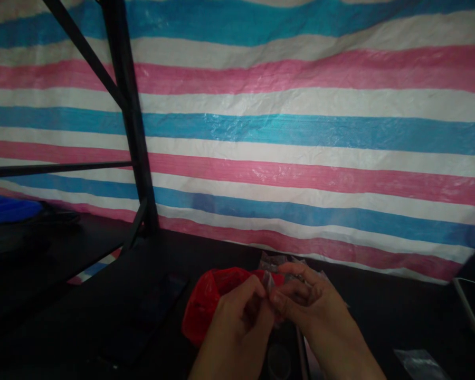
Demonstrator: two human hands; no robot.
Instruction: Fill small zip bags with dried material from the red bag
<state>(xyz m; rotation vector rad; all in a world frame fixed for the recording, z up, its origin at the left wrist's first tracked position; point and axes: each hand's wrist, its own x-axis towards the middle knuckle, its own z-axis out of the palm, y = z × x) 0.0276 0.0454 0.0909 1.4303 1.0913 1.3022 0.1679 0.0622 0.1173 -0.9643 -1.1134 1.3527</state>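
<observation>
My left hand [239, 319] is closed, its thumb and forefinger pinching a small clear plastic bag [268, 281]. From the other side, the thumb and fingertips of my right hand [316, 303] meet on the same bag. What the bag contains is too dark and small to tell. A red plastic bag [200, 309] stands with its mouth open just behind and left of my hands. More clear plastic bags [272, 259] lie behind my right fingers, partly hidden. Below my hands is a dark object with a round part [279, 360], cut off by the lower edge.
On the black table [221, 248], a flat clear packet [419, 364] lies at the lower right and a dark flat object [164, 295] at the left. A black metal post [129, 116] with braces rises at left, near a blue item [10, 209]. Behind hangs a striped sheet [301, 126].
</observation>
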